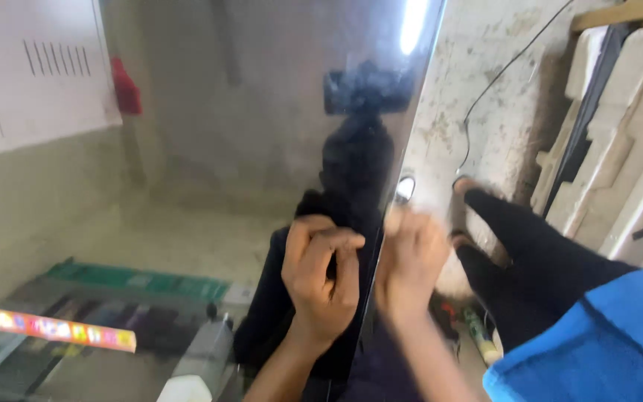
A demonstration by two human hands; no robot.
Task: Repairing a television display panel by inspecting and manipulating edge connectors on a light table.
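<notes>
A large dark glossy panel [277, 134] stands upright in front of the person, its right edge running down between the two hands. The left hand [324, 279] lies against the shiny face just left of that edge, its fingers [336, 246] curled and pressed together with the tips on the surface. The right hand [411, 264] sits just right of the edge, at the same height; it is blurred, and its fingers look bunched, though whether they pinch the edge cannot be told. Beyond the right fingers a person's dark-trousered legs [530, 260] stretch across the floor [478, 97], with white foam blocks [626, 149] stacked farther right. Below the right fingers lies a blue cloth [604, 342].
</notes>
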